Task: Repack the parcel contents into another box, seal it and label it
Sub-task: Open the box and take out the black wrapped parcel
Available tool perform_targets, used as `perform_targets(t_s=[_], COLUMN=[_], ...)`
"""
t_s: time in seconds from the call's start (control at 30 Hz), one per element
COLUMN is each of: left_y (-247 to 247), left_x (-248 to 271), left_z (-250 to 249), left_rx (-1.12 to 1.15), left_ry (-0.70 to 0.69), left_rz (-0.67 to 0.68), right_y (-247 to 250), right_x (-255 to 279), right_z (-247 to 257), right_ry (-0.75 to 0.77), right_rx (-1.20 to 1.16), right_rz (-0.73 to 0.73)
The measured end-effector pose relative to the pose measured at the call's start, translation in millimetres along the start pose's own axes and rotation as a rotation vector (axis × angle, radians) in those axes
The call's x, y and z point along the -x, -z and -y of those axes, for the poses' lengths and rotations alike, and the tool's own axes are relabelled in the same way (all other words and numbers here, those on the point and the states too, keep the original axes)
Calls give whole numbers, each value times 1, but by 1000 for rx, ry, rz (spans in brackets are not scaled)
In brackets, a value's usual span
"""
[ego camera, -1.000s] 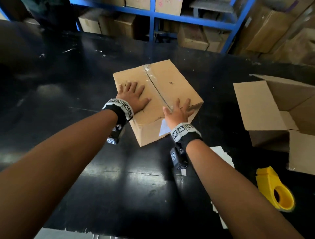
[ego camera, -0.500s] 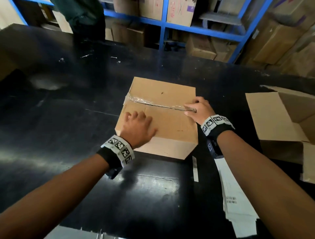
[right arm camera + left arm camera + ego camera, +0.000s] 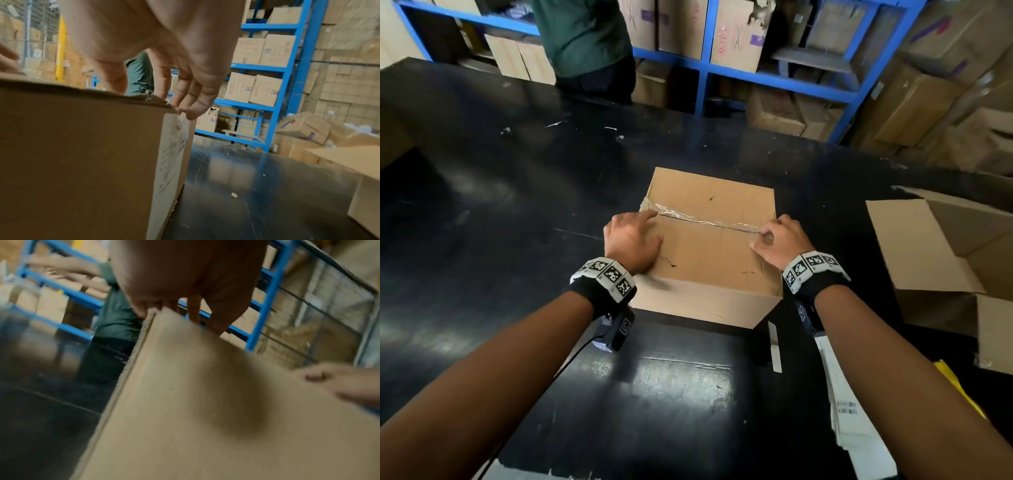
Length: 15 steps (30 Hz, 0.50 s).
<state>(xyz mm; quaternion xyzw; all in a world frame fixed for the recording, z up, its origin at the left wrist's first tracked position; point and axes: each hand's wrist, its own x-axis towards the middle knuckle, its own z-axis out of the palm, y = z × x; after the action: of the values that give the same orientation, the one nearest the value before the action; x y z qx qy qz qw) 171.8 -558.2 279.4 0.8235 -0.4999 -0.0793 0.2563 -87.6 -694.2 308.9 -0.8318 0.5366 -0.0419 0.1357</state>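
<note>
1. Taped parcel [image 3: 709, 240] sits mid-table, unopened; repacking, sealing and labelling all remain.
2. Left hand [image 3: 631, 240] rests on its top, fingers relaxed at the tape [image 3: 705, 221].
3. Right hand [image 3: 779, 240] pinches the tape's right end.
4. Open box [image 3: 945, 253] waits at the table's right edge.

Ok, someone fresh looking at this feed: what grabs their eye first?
The taped cardboard box at the middle of the black table, with the left hand and right hand at either end of its clear tape seam. Next, the open empty box at the right, then the blue shelving stacked with cartons behind.
</note>
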Motion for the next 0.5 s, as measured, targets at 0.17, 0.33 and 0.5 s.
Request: perform_targets(t_s=[0.17,0.33,0.5], left_y=[11,22,32], left_x=[-11,-14,-14], left_z=[7,8,7], left_rx=[510,850,808], left_ry=[95,168,76], left_rz=[61,56,58], right_y=[0,0,10], right_x=[4,8,12], right_z=[3,13,16], right_ry=[-41,-95,-82], right_rx=[-21,-28,-201], right_rz=[38,11,-64])
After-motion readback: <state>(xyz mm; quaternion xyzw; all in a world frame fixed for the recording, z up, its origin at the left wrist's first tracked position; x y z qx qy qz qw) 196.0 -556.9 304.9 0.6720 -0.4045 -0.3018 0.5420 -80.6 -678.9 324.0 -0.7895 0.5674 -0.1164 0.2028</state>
